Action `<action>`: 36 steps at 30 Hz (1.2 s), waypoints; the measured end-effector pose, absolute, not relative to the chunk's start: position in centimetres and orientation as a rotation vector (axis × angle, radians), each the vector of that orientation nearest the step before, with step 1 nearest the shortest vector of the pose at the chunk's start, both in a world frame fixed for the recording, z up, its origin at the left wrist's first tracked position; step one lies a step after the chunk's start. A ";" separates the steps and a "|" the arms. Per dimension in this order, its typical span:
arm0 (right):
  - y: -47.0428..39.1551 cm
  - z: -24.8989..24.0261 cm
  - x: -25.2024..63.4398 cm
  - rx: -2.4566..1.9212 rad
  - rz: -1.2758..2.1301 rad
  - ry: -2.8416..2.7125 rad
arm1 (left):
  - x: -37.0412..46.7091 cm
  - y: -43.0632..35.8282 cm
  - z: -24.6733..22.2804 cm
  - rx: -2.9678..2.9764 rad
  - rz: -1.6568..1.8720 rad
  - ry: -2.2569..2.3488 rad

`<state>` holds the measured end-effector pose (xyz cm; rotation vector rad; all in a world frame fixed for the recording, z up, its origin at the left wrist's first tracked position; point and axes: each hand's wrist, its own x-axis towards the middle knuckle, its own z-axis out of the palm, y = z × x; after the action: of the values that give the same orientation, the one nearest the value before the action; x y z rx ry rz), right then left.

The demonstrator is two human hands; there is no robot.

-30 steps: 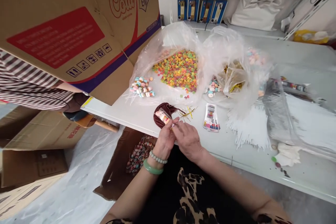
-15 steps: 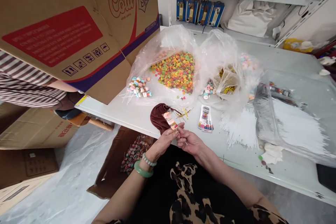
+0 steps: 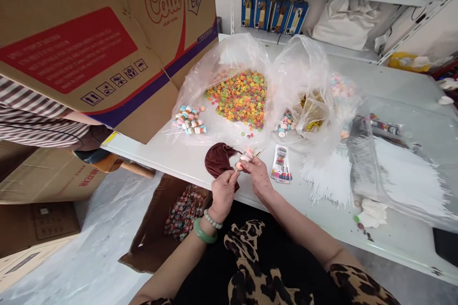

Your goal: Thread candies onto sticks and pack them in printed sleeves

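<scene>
Above the front edge of the white table point(image 3: 171, 155), my right hand point(image 3: 259, 175) pinches a small wrapped candy point(image 3: 247, 155) with pink and white pieces. My left hand point(image 3: 223, 190), with a green bangle and beads at the wrist, is closed at the candy's lower end, where its stick is mostly hidden by the fingers. A dark brown cloth point(image 3: 217, 159) lies just behind my left hand. Gold twist ties show partly behind the candy. To the right of my right hand lies a small stack of printed wrappers point(image 3: 281, 164).
Clear bags hold colourful candy rings point(image 3: 241, 97), gold ties point(image 3: 315, 125) and pastel candies. White sticks point(image 3: 331, 176) lie right. A large carton point(image 3: 107, 33) stands left, beside a person in a striped shirt point(image 3: 32, 114). Below the edge is an open box of candies point(image 3: 184, 212).
The candy has tilted over towards the right. My right hand has moved up onto its wrapped part, while my left hand has shifted down to its lower end.
</scene>
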<state>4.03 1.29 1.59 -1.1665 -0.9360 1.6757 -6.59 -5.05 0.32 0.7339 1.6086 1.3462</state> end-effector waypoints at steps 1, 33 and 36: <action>1.8 1.5 4.5 -1.182 1.679 -1.016 | -7.0 -5.0 0.0 0.790 1.390 1.674; 5.4 -1.0 12.8 -1.513 1.439 -1.331 | -5.5 -2.0 0.9 0.215 1.180 1.342; 5.0 -1.0 13.1 -1.537 1.377 -1.312 | -5.7 -2.4 0.5 0.206 1.190 1.324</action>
<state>13.10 5.02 -0.99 -1.5369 -1.3123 1.3774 -5.70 -2.36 0.49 0.2058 1.3245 1.1898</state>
